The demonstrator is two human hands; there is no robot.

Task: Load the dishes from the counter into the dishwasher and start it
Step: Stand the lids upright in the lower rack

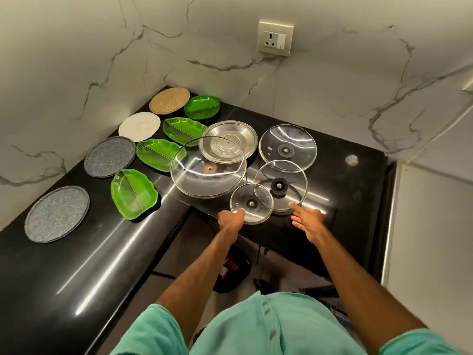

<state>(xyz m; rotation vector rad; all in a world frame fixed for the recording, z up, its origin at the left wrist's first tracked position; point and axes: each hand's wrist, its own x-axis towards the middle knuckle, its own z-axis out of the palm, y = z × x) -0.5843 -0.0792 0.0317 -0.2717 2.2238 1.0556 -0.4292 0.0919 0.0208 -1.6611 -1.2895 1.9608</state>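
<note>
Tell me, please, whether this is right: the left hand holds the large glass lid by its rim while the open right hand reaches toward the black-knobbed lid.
Not quite. In the head view the left hand holds the smallest glass lid by its near rim, not the large glass lid, which it does not touch. The open right hand does reach toward the black-knobbed lid.
</note>
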